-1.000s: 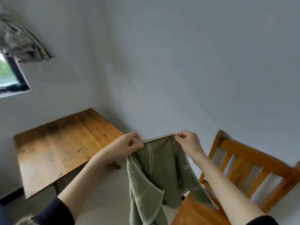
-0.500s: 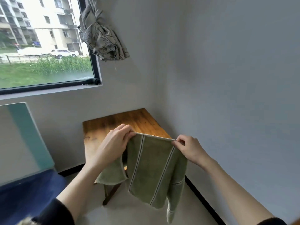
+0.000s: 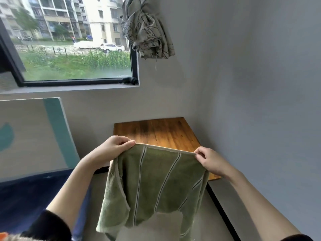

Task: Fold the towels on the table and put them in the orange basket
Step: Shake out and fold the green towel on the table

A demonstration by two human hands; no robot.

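In the head view we hold the green towel (image 3: 156,185) in the air, near us and in front of the wooden table (image 3: 161,133); our left hand (image 3: 111,150) and right hand (image 3: 211,161) each pinch one top corner with curled fingers. We judge this grip stretches the upper edge straight, ready for folding. The towel is plush, with thin pale stripes, and hangs with its left side doubled over.

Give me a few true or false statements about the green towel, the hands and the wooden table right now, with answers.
1. Both hands hold the green towel by its top edge. True: left hand, right hand.
2. The towel lies flat on the wooden table. False: it hangs in the air.
3. The towel has pale stripes. True.
4. A folded towel sits on the table. False: none shows on its visible part.
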